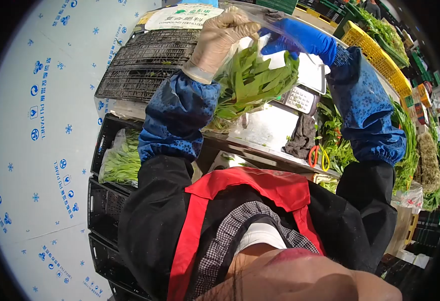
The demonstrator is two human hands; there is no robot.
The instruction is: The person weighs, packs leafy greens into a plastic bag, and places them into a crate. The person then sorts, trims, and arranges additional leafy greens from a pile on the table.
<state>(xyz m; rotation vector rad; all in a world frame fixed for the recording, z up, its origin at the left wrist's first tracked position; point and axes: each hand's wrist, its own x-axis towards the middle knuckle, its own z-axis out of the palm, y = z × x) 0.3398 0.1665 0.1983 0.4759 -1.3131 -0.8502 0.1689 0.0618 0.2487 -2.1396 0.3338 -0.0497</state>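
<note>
A clear plastic bag (228, 113) of long green leafy vegetables (252, 80) hangs in front of me, over the scale area of the worktop. My left hand (222, 40), in a cream glove, is closed with its fingers pinching the bag's upper edge. On the other side of the bag's mouth is my right hand (300, 40), in a blue glove, its fingers bent around the stretched plastic. Below them stands a scale with a keypad (300, 99), its pan partly hidden by the leaves and bag.
A dark cloth (301, 136) and red-and-yellow-handled scissors (319, 156) lie at the worktop's front edge. Black crates (107, 208) line the left, one with bagged greens (122, 160). A dark slatted crate (149, 60) sits behind my left arm; a yellow crate (375, 57) stands at right.
</note>
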